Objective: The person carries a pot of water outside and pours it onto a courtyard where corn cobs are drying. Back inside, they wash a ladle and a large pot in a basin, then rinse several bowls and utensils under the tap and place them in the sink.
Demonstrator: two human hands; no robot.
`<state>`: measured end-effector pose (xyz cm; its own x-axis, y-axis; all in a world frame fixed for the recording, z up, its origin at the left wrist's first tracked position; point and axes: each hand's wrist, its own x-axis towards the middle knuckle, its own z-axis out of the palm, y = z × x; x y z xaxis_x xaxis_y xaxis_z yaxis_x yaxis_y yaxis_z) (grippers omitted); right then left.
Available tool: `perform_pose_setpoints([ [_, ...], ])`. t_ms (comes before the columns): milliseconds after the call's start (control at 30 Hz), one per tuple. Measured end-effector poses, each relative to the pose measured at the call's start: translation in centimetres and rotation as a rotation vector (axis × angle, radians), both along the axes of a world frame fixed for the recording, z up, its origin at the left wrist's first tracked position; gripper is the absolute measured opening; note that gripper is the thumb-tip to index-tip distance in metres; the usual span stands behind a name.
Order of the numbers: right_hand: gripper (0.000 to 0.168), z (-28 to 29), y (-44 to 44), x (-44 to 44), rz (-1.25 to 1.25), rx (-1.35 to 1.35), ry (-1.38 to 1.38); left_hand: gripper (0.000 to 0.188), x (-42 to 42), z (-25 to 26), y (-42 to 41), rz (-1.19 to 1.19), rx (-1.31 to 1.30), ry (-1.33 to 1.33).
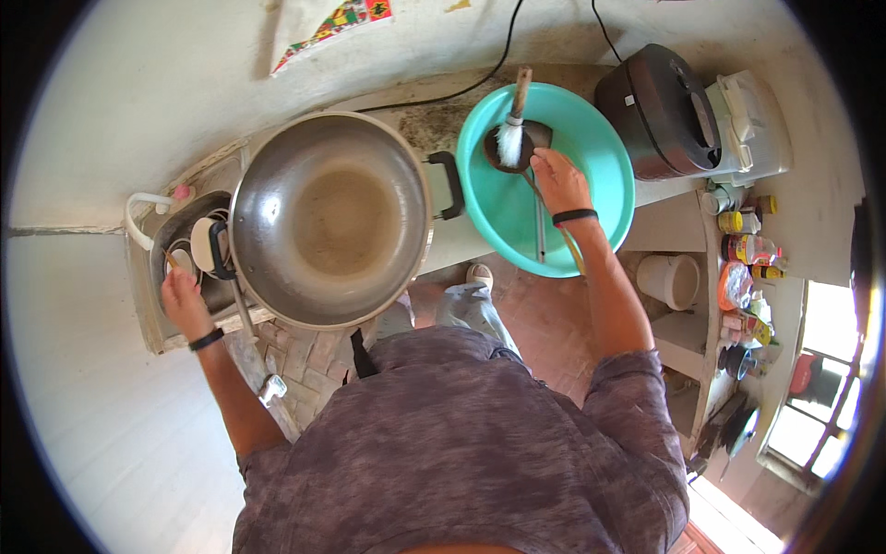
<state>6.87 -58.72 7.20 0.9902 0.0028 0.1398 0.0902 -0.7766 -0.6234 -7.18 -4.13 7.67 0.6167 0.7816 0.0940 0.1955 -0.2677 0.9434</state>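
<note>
At the far left, my left hand [185,303] pinches a thin wooden stick [171,258], possibly a chopstick, over the sink [159,305]. Pale bowls [181,261] lie in the sink beyond the fingertips. My right hand [562,185] reaches into a turquoise plastic basin [477,228], its fingertips at the rim of a dark ladle [493,154]. Whether they grip anything is unclear. A brush [511,142] with white bristles and a wooden handle rests over the ladle. A thin metal handle [540,235] lies below the hand. Between my hands sits a large wok [346,221].
The wok's black side handle [451,185] points at the basin; its other handle [220,249] overhangs the sink. A white faucet [138,221] curves over the sink. Right of the basin stand a dark rice cooker [657,118] and a clear container [761,138]. Bottles [751,249] line the right-hand counter.
</note>
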Motion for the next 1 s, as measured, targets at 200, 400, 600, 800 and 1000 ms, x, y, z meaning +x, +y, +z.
perform_pose_setpoints([
  [200,0.022,-6.7,-4.7,7.1,0.563,-0.604,-0.076,0.022,-0.4,8.6,-23.3,-0.259,-0.230,-0.061],
  [400,0.023,-14.4,-5.7,14.0,0.847,-1.062,-0.587,0.017,2.4,2.7,-41.1,-0.787,-0.646,0.279],
  [600,0.018,-12.9,-8.9,13.9,0.835,-1.129,-0.078,0.030,4.5,-5.8,-47.9,-1.055,0.029,0.442],
  [800,0.020,-12.0,-16.5,10.0,0.330,-0.852,0.380,0.045,9.8,-12.7,-52.6,-0.849,0.433,0.628],
  [1000,0.038,-14.2,-15.3,4.7,0.574,-0.973,0.678,0.025,13.5,-16.2,-54.7,-0.810,0.030,0.668],
])
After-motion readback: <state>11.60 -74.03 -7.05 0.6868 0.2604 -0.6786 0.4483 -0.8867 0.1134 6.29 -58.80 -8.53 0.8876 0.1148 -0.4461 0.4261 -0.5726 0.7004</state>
